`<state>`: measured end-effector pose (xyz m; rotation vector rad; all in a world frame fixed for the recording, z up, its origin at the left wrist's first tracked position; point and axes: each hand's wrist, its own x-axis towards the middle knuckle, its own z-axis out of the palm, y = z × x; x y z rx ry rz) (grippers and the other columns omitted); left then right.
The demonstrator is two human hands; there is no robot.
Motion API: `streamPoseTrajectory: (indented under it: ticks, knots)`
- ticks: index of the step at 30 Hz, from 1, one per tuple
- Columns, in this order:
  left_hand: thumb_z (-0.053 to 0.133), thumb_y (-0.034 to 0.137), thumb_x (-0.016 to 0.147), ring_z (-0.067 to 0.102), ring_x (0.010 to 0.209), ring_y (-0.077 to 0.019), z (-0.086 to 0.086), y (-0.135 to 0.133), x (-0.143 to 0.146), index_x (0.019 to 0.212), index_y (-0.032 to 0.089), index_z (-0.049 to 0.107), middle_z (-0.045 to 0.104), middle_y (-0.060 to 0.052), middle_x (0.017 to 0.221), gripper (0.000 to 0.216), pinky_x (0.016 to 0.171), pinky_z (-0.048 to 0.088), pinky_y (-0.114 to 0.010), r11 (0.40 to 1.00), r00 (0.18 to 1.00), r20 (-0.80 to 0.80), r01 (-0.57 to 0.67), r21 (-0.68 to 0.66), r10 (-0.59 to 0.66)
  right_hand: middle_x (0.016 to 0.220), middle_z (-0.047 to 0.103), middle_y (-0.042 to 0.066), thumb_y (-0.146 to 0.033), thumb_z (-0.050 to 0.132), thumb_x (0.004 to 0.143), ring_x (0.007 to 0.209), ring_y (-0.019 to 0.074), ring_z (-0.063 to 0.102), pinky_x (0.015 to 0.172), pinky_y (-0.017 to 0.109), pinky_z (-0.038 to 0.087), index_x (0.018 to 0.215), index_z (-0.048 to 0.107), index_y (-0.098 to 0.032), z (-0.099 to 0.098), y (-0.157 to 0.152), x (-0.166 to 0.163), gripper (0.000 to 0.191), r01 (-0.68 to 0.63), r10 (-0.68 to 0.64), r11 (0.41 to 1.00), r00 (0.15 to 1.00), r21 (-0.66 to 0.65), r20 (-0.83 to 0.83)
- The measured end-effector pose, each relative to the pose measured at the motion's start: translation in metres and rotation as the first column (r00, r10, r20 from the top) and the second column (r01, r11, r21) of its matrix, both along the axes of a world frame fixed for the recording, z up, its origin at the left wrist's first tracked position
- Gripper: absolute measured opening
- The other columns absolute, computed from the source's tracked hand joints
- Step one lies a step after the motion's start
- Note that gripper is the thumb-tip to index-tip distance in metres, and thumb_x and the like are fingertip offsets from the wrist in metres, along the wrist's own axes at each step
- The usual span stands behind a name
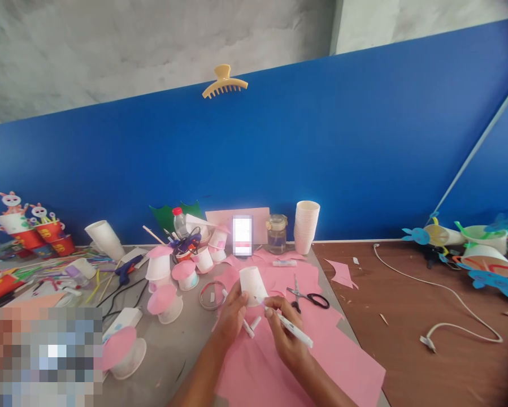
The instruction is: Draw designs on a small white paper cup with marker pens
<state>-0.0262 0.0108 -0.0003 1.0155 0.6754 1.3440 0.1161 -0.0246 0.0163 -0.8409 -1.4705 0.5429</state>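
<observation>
My left hand (233,312) is closed round a white paper cup (252,284), held upside down above the pink paper sheets (347,370). My right hand (285,330) grips a white marker pen (294,330), its tip at the cup's lower edge. Another white pen (248,329) and a small cap (256,323) lie on the pink paper just under my hands. Black-handled scissors (308,297) rest on the paper to the right of the cup.
A stack of white cups (306,226), a glass jar (276,233) and a lit phone (242,235) stand by the blue partition. Pink-topped cups (169,302), a tape roll (212,294) and a blue glue gun (126,269) lie left. A white cable (444,294) crosses the brown table right.
</observation>
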Motion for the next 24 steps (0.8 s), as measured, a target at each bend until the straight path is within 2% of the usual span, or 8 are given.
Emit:
streamPoseTrajectory:
  ticks: [7, 19, 24]
  knots:
    - [0.061, 0.034, 0.083, 0.057, 0.107, -0.0254, -0.0035, 0.0008, 0.0016, 0.119, 0.02, 0.061, 0.069, -0.007, 0.092, 0.038, 0.094, 0.042, -0.038, 1.0, 1.0, 0.014, -0.013, 0.023, 0.013, 0.079, 0.067, 0.003, -0.022, 0.048, 0.09, 0.07, 0.018, 0.065, 0.062, 0.028, 0.052, 0.093, 0.059, -0.022, -0.0054, 0.0, -0.0012, 0.012, 0.038, -0.043, 0.998, 0.996, 0.056, 0.083]
    - [0.059, 0.032, 0.084, 0.058, 0.097, -0.0232, -0.0009, -0.001, 0.001, 0.12, 0.02, 0.06, 0.068, -0.007, 0.093, 0.038, 0.088, 0.042, -0.036, 1.0, 1.0, -0.004, -0.017, 0.019, 0.017, 0.078, 0.066, 0.003, -0.022, 0.047, 0.091, 0.07, 0.0173, 0.064, 0.062, 0.028, 0.052, 0.093, 0.059, -0.022, -0.0025, -0.0001, -0.0011, 0.012, 0.032, -0.039, 0.995, 0.997, 0.091, 0.073]
    - [0.061, 0.034, 0.083, 0.059, 0.095, -0.0231, 0.0011, -0.0017, 0.0021, 0.118, 0.019, 0.061, 0.068, -0.007, 0.091, 0.038, 0.086, 0.043, -0.035, 0.999, 0.999, -0.02, -0.033, 0.006, 0.033, 0.077, 0.065, 0.004, -0.022, 0.046, 0.091, 0.065, 0.0166, 0.063, 0.056, 0.026, 0.049, 0.093, 0.058, -0.021, -0.0042, 0.0011, -0.0005, 0.013, 0.02, -0.025, 0.998, 0.996, 0.066, 0.08]
